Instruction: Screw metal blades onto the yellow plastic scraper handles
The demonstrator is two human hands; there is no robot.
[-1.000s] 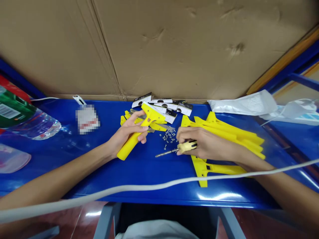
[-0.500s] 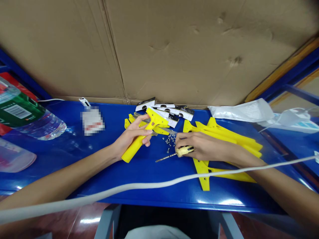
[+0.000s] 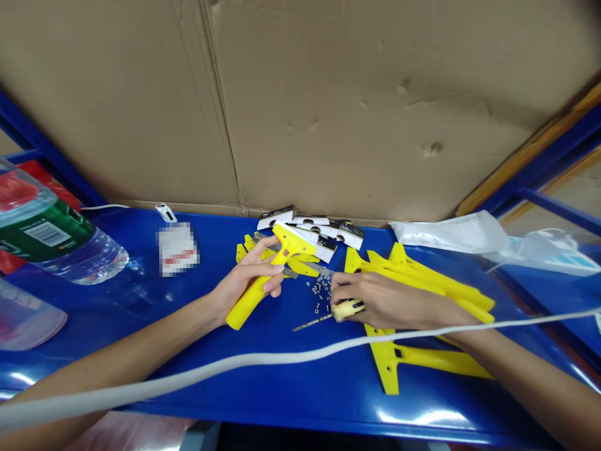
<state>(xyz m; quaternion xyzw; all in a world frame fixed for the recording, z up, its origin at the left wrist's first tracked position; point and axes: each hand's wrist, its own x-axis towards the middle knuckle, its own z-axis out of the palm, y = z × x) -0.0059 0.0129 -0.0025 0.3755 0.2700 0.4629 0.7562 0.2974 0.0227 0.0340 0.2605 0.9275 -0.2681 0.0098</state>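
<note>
My left hand [image 3: 246, 283] is wrapped around the handle of a yellow scraper [image 3: 267, 272]. My fingers curl round the fat, round part, and the wide flat head points up and away from me. The handle's bottom end rests on the blue surface [image 3: 282, 376].

My right hand [image 3: 375, 299] is closed around a small screwdriver [image 3: 331, 313]. Its pale handle sits in my palm and its thin metal tip points left, low over the surface. My fingertips are right beside a little heap of tiny screws [image 3: 320, 289].

I think the scraper is light and stiff, made of hard plastic. It looks smooth, so it could slip a bit. The round handle is the best place to hold it, because the head looks thin at the edge and may carry a sharp blade.

The screws are very small and could roll off easily. I would pick one up with two fingertips.

More yellow scraper parts [image 3: 422, 275] lie to the right, under and behind my right arm. Small black and white cards [image 3: 323, 228] sit at the back.
</note>
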